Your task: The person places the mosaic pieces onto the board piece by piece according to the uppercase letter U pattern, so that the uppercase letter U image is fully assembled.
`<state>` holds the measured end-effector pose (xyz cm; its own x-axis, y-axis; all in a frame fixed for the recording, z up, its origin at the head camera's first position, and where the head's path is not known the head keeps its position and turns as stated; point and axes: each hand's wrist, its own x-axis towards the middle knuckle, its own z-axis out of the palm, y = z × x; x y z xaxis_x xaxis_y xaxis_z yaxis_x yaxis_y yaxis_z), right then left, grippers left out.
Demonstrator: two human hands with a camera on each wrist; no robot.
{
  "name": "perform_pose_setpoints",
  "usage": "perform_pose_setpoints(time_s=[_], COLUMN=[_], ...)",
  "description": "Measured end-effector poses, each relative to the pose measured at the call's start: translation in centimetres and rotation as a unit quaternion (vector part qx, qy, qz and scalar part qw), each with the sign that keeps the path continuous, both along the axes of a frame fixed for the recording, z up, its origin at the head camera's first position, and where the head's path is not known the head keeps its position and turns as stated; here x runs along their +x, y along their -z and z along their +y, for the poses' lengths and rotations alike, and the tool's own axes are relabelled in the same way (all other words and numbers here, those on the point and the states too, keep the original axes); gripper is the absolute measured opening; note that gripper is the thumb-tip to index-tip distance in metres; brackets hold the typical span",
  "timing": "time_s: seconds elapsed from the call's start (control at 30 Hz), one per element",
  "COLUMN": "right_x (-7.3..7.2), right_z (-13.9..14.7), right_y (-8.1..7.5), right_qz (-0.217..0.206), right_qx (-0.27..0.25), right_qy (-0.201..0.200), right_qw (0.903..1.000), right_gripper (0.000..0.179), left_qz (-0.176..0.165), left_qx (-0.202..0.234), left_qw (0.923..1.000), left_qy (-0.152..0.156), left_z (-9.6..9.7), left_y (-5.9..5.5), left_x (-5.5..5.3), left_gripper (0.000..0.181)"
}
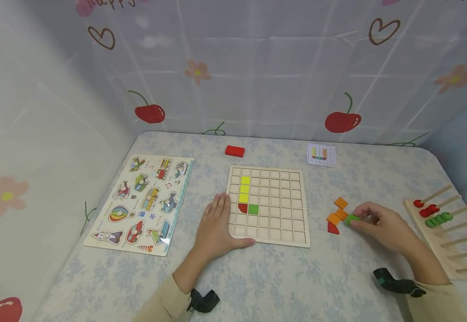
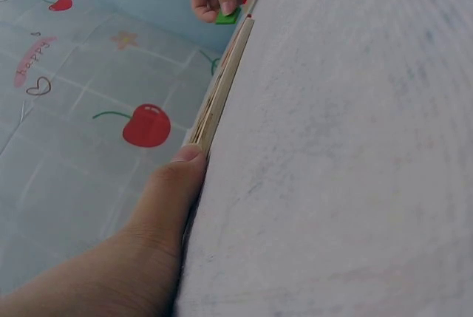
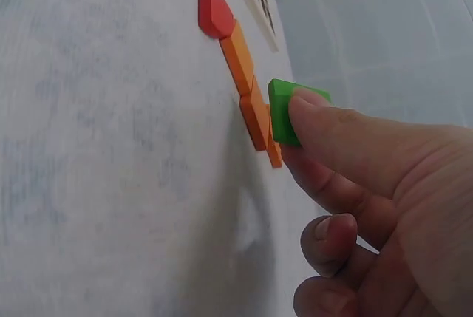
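My right hand [image 1: 384, 226] pinches a green square tile [image 3: 284, 110] between thumb and fingers, just right of a small group of loose pieces. That group has several orange square tiles [image 1: 341, 203] and a red quarter-round piece [image 1: 333, 228]. My left hand [image 1: 215, 226] rests at the lower left corner of a wooden grid board [image 1: 283, 201], fingers straight along its left side and thumb along the front edge. On the board, yellow tiles [image 1: 244, 189] form a column, with a red quarter-round piece [image 1: 243, 208] below and a green tile [image 1: 253, 209] beside that.
A pattern card [image 1: 321, 155] lies behind the board at right, and a red block [image 1: 235, 151] behind it at left. A picture puzzle board [image 1: 140, 205] lies far left. At the right edge stands a wooden peg frame [image 1: 438, 237] with red and green beads.
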<state>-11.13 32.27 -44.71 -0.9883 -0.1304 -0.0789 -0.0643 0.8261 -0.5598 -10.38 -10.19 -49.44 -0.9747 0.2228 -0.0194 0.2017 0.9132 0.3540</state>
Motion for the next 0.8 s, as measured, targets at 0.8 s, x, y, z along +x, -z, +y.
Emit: perform_pose_setpoints(time_s=[0.8], right_x=[-3.5], right_z=[-12.3], right_y=[-0.6], right_qz=[-0.011], right_qx=[-0.114], right_qy=[-0.104], right_qw=[0.9879], right_gripper=[0.015], left_qz=[-0.002], left_qx=[0.001], left_qw=[1.0000], left_qy=[0.002], left_z=[-0.1], left_y=[0.0], left_x=[0.0], left_gripper=[0.138])
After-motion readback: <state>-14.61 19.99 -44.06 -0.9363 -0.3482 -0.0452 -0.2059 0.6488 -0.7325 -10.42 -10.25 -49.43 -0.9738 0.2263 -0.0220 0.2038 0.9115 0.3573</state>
